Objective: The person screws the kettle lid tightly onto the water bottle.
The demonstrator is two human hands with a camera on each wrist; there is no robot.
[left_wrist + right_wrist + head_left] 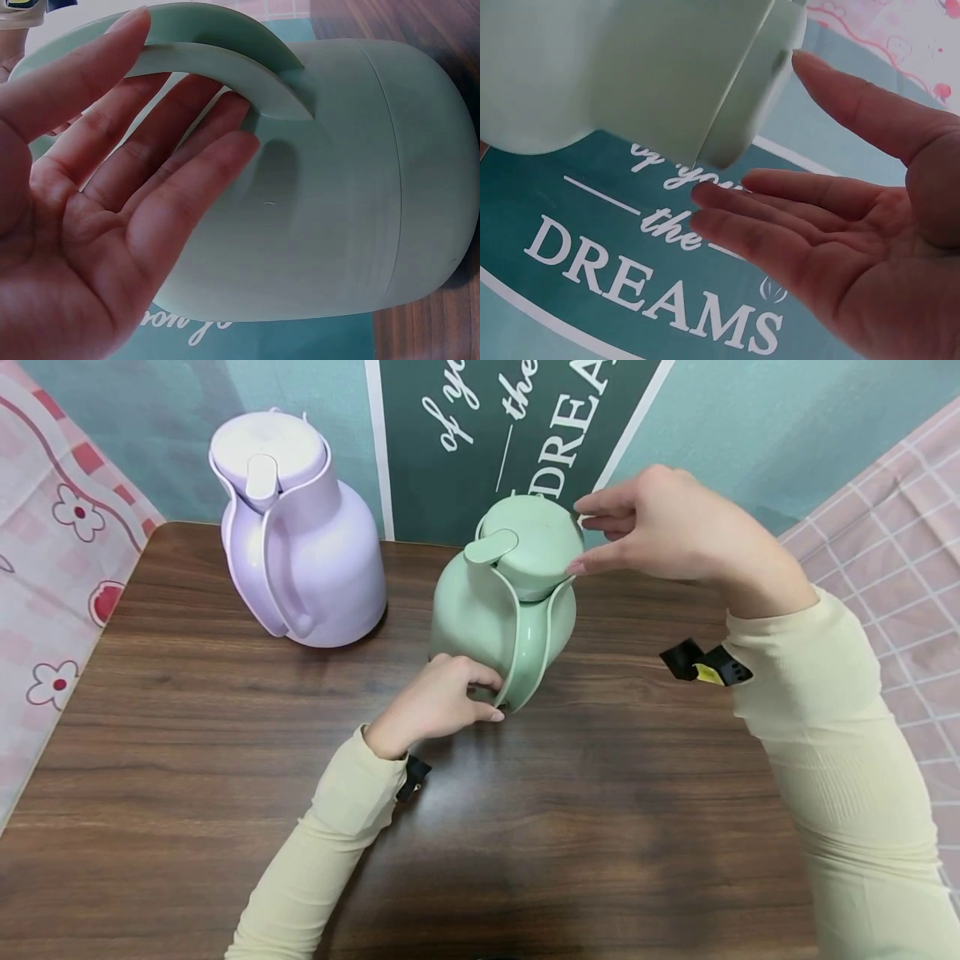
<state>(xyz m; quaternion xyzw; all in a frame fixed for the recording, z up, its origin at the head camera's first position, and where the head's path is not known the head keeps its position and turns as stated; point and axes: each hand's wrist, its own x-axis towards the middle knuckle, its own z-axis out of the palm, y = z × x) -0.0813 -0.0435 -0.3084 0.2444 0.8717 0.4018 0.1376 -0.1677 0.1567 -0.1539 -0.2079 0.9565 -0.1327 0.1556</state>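
Observation:
A light green thermos jug [472, 610] stands on the wooden table, its handle turned toward me. My left hand [438, 697] is at the lower part of the green handle [531, 652]. In the left wrist view, that hand's fingers [161, 142] reach in beside the handle and the thumb lies over its other side, the palm loosely spread. My right hand [652, 527] is at the right of the round lid [543, 539], thumb and fingers apart. In the right wrist view, its thumb tip is at the lid's edge, and the other fingers [780, 232] stretch out below the lid.
A lilac thermos jug [330, 560] of the same shape stands at the back left of the brown table [225, 793]. Behind, a teal cloth with white lettering [577, 410] hangs. Patterned pink cloths [67, 568] border both sides.

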